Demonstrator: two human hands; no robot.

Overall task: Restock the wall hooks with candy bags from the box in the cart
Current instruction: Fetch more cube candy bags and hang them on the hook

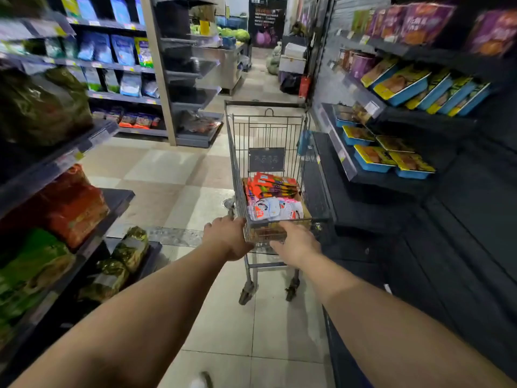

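A grey wire shopping cart (265, 130) stands in the aisle straight ahead of me. Inside it sits a cardboard box (303, 203) filled with candy bags: orange-red ones (272, 184) at the far end and white ones (272, 210) nearer to me. My left hand (226, 238) grips the left end of the cart's handle. My right hand (298, 242) grips the handle to the right of it. Both arms are stretched forward. No wall hooks show in this view.
Dark shelves (391, 175) with blue-and-yellow trays line the right side, close against the cart. Shelves of green and red packs (70, 208) run along the left. Tiled floor (173, 175) lies open to the cart's left. More shelving (193, 79) and a counter stand farther down the aisle.
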